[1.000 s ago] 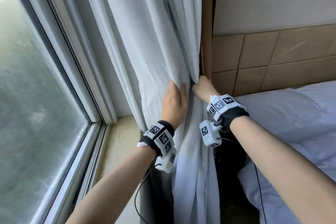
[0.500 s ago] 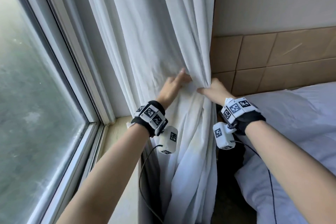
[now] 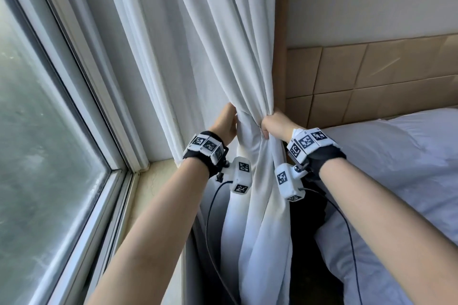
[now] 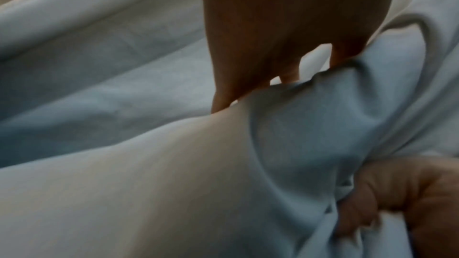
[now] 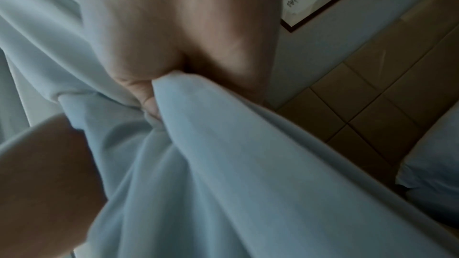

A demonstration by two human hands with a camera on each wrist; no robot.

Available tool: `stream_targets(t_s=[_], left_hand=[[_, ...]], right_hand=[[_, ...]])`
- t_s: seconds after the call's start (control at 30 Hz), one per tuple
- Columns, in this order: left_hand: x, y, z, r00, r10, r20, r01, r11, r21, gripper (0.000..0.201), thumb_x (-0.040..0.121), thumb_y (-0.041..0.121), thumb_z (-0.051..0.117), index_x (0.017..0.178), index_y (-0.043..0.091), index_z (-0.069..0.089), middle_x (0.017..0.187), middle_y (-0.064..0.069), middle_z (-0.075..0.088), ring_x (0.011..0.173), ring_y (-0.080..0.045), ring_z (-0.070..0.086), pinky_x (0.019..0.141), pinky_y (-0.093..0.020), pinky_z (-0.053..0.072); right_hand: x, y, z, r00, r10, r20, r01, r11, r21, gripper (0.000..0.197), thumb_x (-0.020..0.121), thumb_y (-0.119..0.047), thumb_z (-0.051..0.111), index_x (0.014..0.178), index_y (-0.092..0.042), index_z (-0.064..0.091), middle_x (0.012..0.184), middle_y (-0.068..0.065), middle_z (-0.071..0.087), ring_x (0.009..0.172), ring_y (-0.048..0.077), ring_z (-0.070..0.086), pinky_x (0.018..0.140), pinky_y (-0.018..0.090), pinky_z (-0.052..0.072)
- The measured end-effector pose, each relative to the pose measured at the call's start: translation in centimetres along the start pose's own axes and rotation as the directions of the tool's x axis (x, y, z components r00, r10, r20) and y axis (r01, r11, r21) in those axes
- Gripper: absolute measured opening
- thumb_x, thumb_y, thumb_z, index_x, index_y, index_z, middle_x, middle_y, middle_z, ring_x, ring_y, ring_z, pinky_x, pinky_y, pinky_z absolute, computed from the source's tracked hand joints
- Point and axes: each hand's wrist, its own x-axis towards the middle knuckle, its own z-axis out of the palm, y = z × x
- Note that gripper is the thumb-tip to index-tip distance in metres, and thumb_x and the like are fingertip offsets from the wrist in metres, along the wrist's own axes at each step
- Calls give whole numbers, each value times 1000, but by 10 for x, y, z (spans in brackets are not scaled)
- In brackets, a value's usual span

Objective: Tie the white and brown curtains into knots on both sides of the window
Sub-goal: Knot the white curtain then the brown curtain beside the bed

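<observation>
Both hands had drawn closer since a second before, bunching the white curtain [image 3: 250, 131] beside the window [image 3: 44, 143]. Left hand [image 3: 224, 126] cupped the gathered folds; right hand [image 3: 273, 125] gripped them in a fist, probably to form a rope for knotting.

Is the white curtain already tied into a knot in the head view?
No, the white curtain is only gathered between the left hand and the right hand; no knot shows.
</observation>
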Motion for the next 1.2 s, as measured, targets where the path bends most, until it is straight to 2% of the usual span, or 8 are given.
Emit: stream_targets(t_s=[0.1, 0.2, 0.43, 0.57, 0.7, 0.87, 1.03, 1.2], left_hand=[[-1, 4, 0, 999, 24, -29, -22, 999, 46, 39, 93, 13, 40, 124, -4, 57, 121, -19, 65, 114, -29, 62, 101, -39, 48], [-6, 11, 2, 973, 125, -192, -111, 990, 85, 27, 74, 4, 44, 86, 2, 68, 74, -5, 72, 67, -12, 65, 67, -22, 53], [-5, 3, -37, 680, 409, -609, -195, 901, 388, 29, 78, 24, 66, 59, 8, 52, 56, 3, 42, 55, -14, 38, 54, -23, 33], [-27, -7, -38, 564, 626, -539, -265, 755, 600, 26, 90, 9, 53, 70, 12, 36, 61, 2, 37, 55, -13, 34, 51, -25, 28], [-53, -30, -18, 529, 834, -157, -397, 407, 823, 9, 97, 8, 43, 91, 8, 35, 62, -4, 37, 54, -26, 31, 51, -36, 27], [-55, -22, 22, 555, 832, 9, -570, 373, 732, 8, 93, -1, 45, 93, 2, 38, 66, 14, 29, 54, -8, 27, 54, -23, 25], [-38, -11, 44, 710, 704, 21, -515, 498, 698, 7, 85, 1, 52, 89, 3, 46, 71, -6, 52, 65, -15, 48, 60, -26, 40], [-31, -11, 42, 861, 505, -59, -331, 644, 690, 7, 85, 5, 52, 80, 10, 49, 69, 1, 52, 64, -16, 48, 58, -23, 38]], right_hand=[[1, 1, 0, 999, -10, -48, 11, 1000, 22, 30, 71, 23, 45, 59, -5, 41, 67, 9, 48, 72, 25, 50, 57, 23, 40], [1, 2, 0, 997, -6, -77, 9, 999, 45, 31, 74, 21, 43, 61, -6, 38, 70, 8, 46, 73, 23, 48, 68, 25, 41], [10, 10, -1, 995, -3, -95, 2, 1000, -5, 46, 75, 9, 49, 120, 0, 46, 112, 13, 53, 109, 29, 52, 85, 31, 45], [14, 10, 4, 993, -56, -102, 42, 991, -128, 44, 81, 2, 54, 125, -1, 53, 123, 18, 58, 116, 33, 54, 90, 28, 43], [15, 10, 12, 982, -97, -160, 66, 979, -192, 40, 85, -4, 49, 124, -1, 56, 124, 23, 58, 115, 38, 56, 96, 34, 46], [13, 10, 21, 974, -175, -147, 132, 956, -260, 34, 89, -16, 51, 120, -4, 57, 119, 24, 61, 111, 40, 57, 90, 34, 47], [10, 11, 19, 969, -201, -144, 166, 960, -225, 27, 96, -13, 41, 71, -19, 46, 74, 0, 49, 91, 24, 50, 80, 29, 36], [10, 13, 8, 984, -145, -106, 117, 965, -235, 32, 94, -17, 46, 121, -5, 58, 121, 20, 61, 116, 35, 55, 82, 27, 40]])
